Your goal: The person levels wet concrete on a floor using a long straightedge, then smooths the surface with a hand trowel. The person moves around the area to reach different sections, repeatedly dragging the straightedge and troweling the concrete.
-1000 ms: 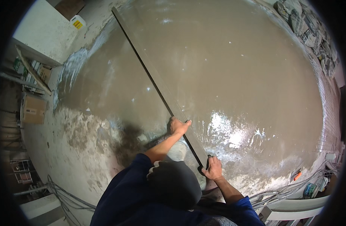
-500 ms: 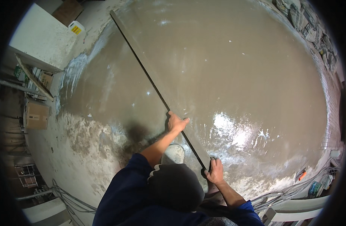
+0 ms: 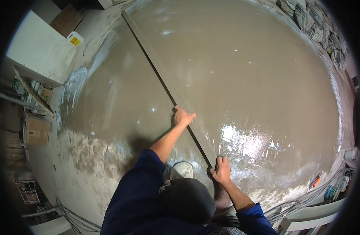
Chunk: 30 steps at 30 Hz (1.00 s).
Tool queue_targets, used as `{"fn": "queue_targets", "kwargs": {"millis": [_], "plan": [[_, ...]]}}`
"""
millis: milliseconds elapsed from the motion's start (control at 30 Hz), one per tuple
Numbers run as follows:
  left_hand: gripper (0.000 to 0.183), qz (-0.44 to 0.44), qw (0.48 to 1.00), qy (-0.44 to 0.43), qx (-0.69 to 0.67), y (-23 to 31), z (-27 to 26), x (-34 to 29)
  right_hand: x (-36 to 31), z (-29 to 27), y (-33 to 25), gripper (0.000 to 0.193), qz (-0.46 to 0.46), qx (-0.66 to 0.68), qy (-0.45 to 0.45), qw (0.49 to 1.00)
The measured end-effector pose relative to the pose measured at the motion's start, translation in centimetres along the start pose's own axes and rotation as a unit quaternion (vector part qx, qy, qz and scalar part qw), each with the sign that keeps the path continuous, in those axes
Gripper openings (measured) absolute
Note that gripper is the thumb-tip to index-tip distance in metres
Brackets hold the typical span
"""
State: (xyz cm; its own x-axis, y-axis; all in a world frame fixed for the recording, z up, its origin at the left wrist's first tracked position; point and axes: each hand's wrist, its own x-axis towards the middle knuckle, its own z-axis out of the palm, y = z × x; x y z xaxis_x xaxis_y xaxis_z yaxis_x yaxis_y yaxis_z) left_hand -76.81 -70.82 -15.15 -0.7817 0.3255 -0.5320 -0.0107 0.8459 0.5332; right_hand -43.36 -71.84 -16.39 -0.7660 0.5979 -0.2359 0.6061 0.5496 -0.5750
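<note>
A long, narrow straightedge (image 3: 198, 144) lies slantwise across the wet, grey-brown screed floor (image 3: 266, 78), from the far left down toward me. My left hand (image 3: 184, 116) is closed over the bar partway along it, thumb pointing right. Near the bar's close end, my right hand (image 3: 222, 170) grips it with fingers over the top. Part of each hand's fingers is hidden behind the bar. Below and between my arms are a dark rounded shape (image 3: 189, 201), seemingly my knee, and the pale textured toe of a shoe (image 3: 182, 170).
Rough, patchy floor (image 3: 89, 156) borders the wet area at lower left. Crumpled sacks or sheeting (image 3: 319, 29) lie far right. Cables (image 3: 289, 207) and an orange-handled tool (image 3: 316, 181) are at lower right. A cardboard box (image 3: 37, 130) and a white jug (image 3: 75, 38) stand left.
The straightedge's near end and both hands have shifted slightly up and away from me. The bar's far end appears a little further right. Both hands keep their grip.
</note>
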Motion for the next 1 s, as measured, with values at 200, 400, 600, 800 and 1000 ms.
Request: {"fn": "queue_targets", "kwargs": {"millis": [200,400,600,800,1000], "plan": [[0.116,0.005,1.0,0.018,0.012,2.9,-0.3,2.6,3.2,-0.4,-1.1,0.062,0.013,0.006,0.011,1.0],[0.107,0.013,0.999,0.025,0.034,5.7,-0.3,4.8,5.7,-0.9,-1.9,0.061,0.02,0.016,0.043,0.999],[0.096,0.036,0.998,0.041,0.025,7.7,0.8,6.0,6.6,-0.6,-2.8,0.06,0.039,0.023,0.063,0.997],[0.095,0.1,0.993,0.06,0.027,9.1,2.4,4.2,4.4,0.0,-2.5,0.056,0.014,0.043,0.124,0.991],[0.079,0.13,0.99,0.05,-0.001,7.2,3.4,-1.1,-1.2,-0.4,-1.1,0.071,0.017,0.029,0.09,0.995]]}}
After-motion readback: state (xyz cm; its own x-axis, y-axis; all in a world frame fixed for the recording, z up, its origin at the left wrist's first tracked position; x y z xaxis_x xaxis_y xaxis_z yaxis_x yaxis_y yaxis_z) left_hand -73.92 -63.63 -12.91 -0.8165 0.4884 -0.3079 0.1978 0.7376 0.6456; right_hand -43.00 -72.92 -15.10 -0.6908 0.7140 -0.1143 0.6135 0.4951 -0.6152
